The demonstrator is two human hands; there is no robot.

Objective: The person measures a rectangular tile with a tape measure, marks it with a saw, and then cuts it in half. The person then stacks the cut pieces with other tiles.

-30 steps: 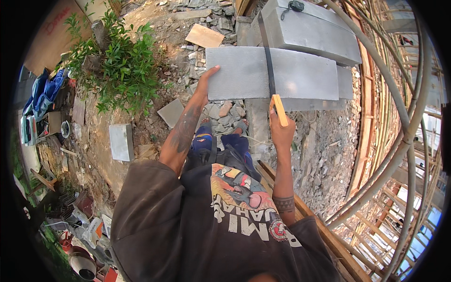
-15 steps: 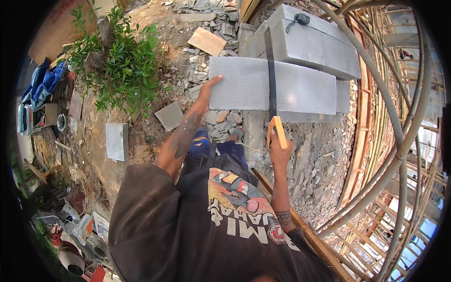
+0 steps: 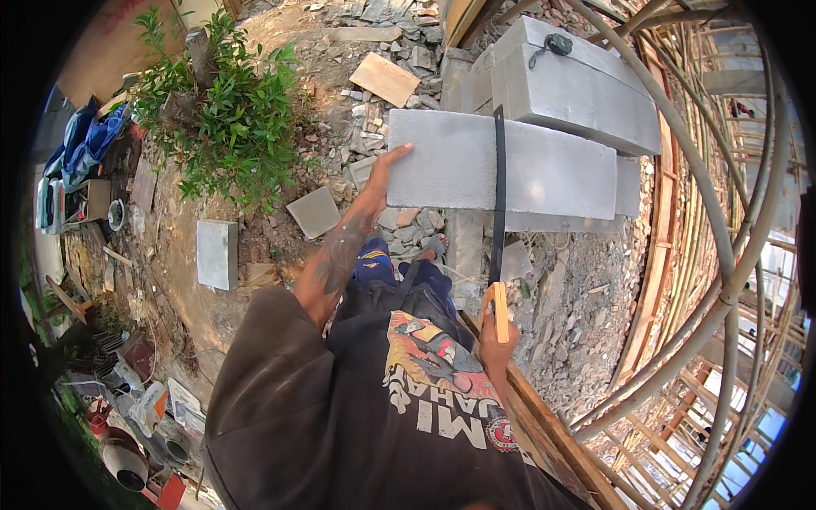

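Observation:
A long light-grey concrete block (image 3: 442, 161) lies across the top of other blocks, its left end jutting out. The dark blade of a hand saw (image 3: 499, 183) crosses its top face, running toward me. My right hand (image 3: 495, 344) is closed around the saw's yellow wooden handle (image 3: 500, 310), close to my body. At the block's left end, my left hand (image 3: 387, 170) presses against the edge, thumb stretched over the top; its other fingers are hidden by the block.
More grey blocks (image 3: 578, 93) are stacked behind, with a small dark bundle (image 3: 557, 44) on top. Bent poles (image 3: 722, 280) stand on the right. Rubble, a loose square block (image 3: 217, 255), a flat board (image 3: 385, 79) and a leafy bush (image 3: 225, 127) lie to the left and far side.
My right hand has pulled the saw back toward my body, so more blade shows on the near side of the block. My left hand stays at the block's end.

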